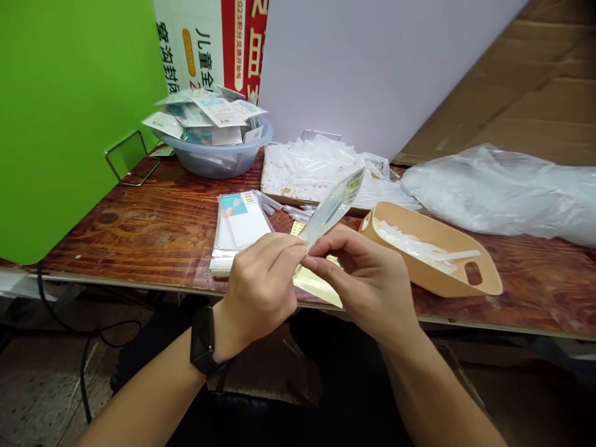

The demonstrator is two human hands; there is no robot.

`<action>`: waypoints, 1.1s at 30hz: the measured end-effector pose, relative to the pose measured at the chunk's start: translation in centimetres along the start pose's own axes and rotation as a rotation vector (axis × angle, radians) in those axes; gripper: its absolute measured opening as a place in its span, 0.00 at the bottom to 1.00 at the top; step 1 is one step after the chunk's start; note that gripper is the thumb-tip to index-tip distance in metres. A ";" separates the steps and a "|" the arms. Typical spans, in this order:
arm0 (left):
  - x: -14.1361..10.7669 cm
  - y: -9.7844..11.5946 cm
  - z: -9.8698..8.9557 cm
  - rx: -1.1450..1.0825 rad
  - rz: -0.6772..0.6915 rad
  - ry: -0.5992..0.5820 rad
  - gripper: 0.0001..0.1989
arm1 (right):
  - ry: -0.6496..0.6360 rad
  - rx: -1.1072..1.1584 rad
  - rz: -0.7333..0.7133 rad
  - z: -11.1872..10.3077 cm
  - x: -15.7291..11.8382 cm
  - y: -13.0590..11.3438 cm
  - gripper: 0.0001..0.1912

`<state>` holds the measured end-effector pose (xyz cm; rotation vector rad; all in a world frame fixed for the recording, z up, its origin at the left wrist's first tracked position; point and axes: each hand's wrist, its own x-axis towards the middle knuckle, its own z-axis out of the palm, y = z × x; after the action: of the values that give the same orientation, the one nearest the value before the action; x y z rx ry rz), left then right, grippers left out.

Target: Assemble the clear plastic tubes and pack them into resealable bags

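Observation:
Both hands meet over the table's front edge on one clear plastic packet point(333, 208) with a printed card inside. My left hand point(265, 279) is closed round its lower end. The thumb and fingertips of my right hand point(367, 276) pinch the same end. The packet tilts up and to the right, away from me. Just beyond my left hand lies a stack of printed card packets point(237, 226). A yellowish sheet point(321, 288) with small labels lies under my hands, partly hidden by them.
A bluish bowl point(218, 158) heaped with filled packets stands at the back left. Behind my hands is a tray of clear plastic tubes point(321, 164). A tan basket point(433, 248) of white strips and a large plastic bag point(503, 189) are at right. Wire stands point(133, 161) support the green panel.

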<state>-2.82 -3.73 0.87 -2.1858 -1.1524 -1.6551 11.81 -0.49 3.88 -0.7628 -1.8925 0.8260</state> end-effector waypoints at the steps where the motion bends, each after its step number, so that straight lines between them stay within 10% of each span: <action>1: 0.0 0.0 0.0 0.005 0.004 -0.001 0.12 | -0.012 0.005 0.002 -0.1 0.0 0.0 0.06; 14: 0.3 1.6 -0.2 -0.163 -0.266 0.058 0.07 | 0.301 -0.103 -0.120 1.7 -0.2 1.4 0.06; 22: 1.0 0.6 -1.6 -0.263 -0.499 0.055 0.05 | 0.519 -0.592 -0.353 0.4 1.0 1.7 0.08; 28: 1.5 0.3 -2.4 -0.304 -0.444 -0.156 0.05 | -0.099 -0.378 -0.172 -0.5 0.8 -0.9 0.06; 33: 1.4 0.6 -2.4 -0.341 -0.400 -0.225 0.04 | -0.268 -0.140 0.143 -1.3 1.5 -1.1 0.13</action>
<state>-4.07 -4.82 3.15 -2.5303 -1.5531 -1.9175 12.20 0.29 5.95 -0.9193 -2.1707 0.9295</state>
